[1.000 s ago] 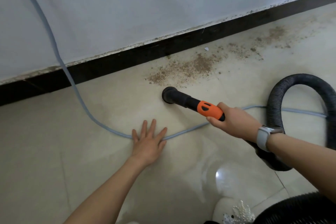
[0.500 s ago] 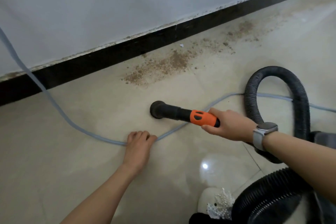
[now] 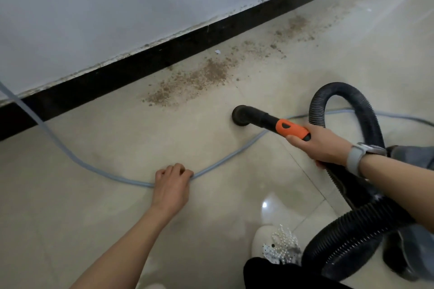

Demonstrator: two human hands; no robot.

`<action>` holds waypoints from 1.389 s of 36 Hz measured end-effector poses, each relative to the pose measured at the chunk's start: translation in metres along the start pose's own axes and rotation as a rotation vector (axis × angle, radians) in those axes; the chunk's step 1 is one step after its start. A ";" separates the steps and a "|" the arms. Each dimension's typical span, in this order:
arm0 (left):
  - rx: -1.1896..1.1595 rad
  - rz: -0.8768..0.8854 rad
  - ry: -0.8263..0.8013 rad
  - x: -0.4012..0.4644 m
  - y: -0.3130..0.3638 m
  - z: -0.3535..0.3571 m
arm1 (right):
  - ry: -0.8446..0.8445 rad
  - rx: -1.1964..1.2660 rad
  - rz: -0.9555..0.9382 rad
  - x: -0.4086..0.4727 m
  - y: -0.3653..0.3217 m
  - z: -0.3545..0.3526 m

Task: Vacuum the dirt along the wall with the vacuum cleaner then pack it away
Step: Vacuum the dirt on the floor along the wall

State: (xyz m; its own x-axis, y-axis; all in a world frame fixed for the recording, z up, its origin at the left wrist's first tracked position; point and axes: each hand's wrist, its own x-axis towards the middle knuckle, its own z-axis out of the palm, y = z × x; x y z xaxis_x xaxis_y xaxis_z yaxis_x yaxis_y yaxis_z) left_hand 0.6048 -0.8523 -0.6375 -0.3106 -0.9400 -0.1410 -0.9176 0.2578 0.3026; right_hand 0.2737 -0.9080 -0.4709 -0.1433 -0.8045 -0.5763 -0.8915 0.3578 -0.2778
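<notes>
Both forearms are bare, with no sleeves showing. The left hand [image 3: 172, 185] wears no ring or band. The right hand [image 3: 321, 145] has a watch [image 3: 357, 156] at the wrist: a pale grey strap, smooth and wide, with a dark, rounded case seen edge-on. Low in the frame a white shoe [image 3: 274, 245] shows, its upper trimmed with a cluster of small silvery beads, and beside it a dark trouser leg [image 3: 277, 274].

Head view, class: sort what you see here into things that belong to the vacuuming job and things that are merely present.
Belongs to the job:
nozzle
orange handle, gripped by the right hand
black hose
power cord, gripped by the left hand
dirt by the skirting

Merely present:
wristwatch
beaded white shoe
</notes>
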 end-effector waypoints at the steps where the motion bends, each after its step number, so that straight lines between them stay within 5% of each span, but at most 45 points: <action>1: -0.012 0.016 -0.006 0.001 0.003 0.000 | -0.052 -0.024 -0.024 -0.006 0.004 0.006; 5: -0.017 0.064 -0.027 0.005 0.012 0.001 | -0.136 -0.159 -0.061 -0.022 0.023 0.014; 18: 0.098 0.210 -0.154 0.010 0.030 0.003 | 0.220 -0.049 0.248 -0.030 0.079 -0.008; 26: 0.148 0.253 -0.182 0.015 0.045 0.008 | 0.026 -0.097 0.057 -0.033 0.054 0.021; 35: 0.093 0.286 -0.163 0.012 0.031 0.007 | 0.105 -0.077 0.063 -0.018 0.028 0.015; 46: 0.048 -0.096 -0.218 0.006 0.004 -0.015 | 0.161 -0.018 0.067 0.003 -0.004 0.017; 50: 0.034 0.071 -0.151 0.008 0.009 -0.009 | 0.216 0.091 0.138 -0.007 0.021 0.005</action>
State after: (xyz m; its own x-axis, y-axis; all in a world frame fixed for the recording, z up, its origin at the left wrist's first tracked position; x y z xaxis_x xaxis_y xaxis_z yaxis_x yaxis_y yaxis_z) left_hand 0.5963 -0.8598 -0.6270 -0.4058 -0.8759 -0.2610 -0.8994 0.3319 0.2846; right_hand 0.2582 -0.8930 -0.4764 -0.3580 -0.8241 -0.4390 -0.8161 0.5046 -0.2817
